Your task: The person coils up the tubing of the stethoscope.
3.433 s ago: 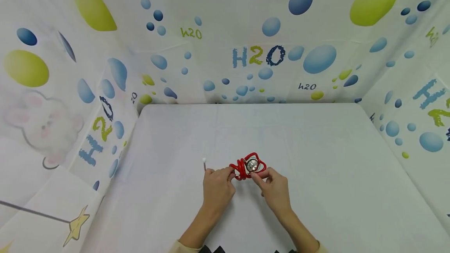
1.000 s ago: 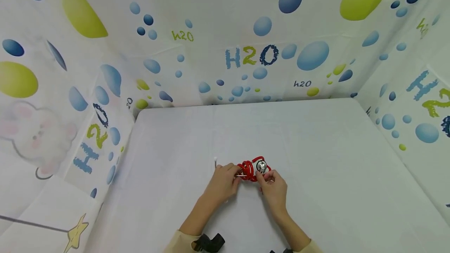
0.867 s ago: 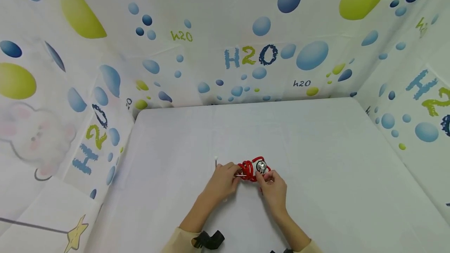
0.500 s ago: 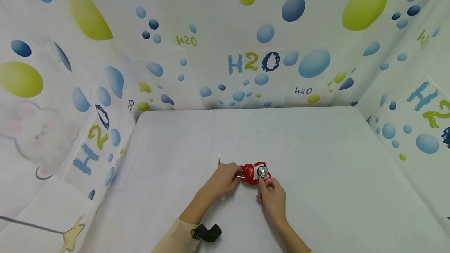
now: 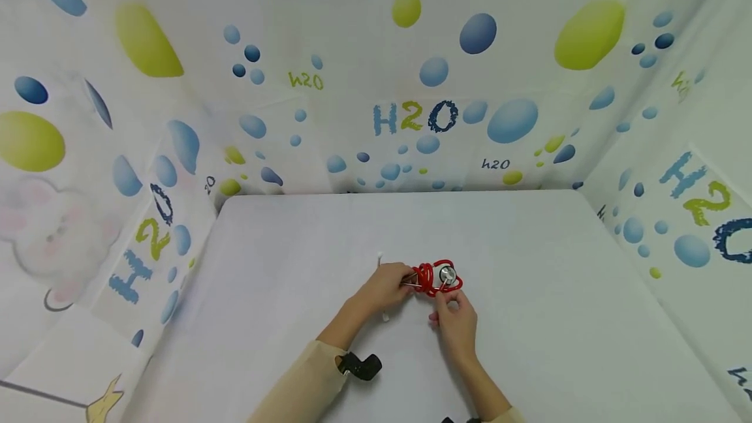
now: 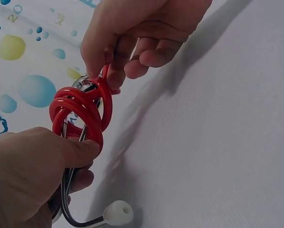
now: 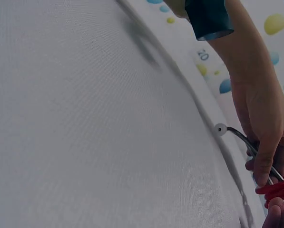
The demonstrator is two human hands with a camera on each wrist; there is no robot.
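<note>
A stethoscope with red tubing (image 5: 425,279) wound in a coil is held up in front of me. My left hand (image 5: 383,286) grips its metal ear tubes and the near end of the coil, fingers covering part of the tubes. One white ear tip (image 6: 117,213) sticks out below this hand in the left wrist view; the other ear tip (image 5: 380,256) shows beyond the knuckles in the head view. At the coil's other end sits the round silver chest piece (image 5: 447,274). Just below it, my right hand (image 5: 457,326) pinches the red tubing between thumb and forefinger.
A white cloth-covered table (image 5: 546,292) lies beneath the hands. Behind it and at both sides hang white curtains (image 5: 352,31) printed with blue and green drops. A black wrist mount (image 5: 361,367) is on the left sleeve.
Both hands and the stethoscope have moved right over the table. The left hand has turned, and a second ear tip shows below it. The right fingers have slid from the chest piece's edge to the tubing.
</note>
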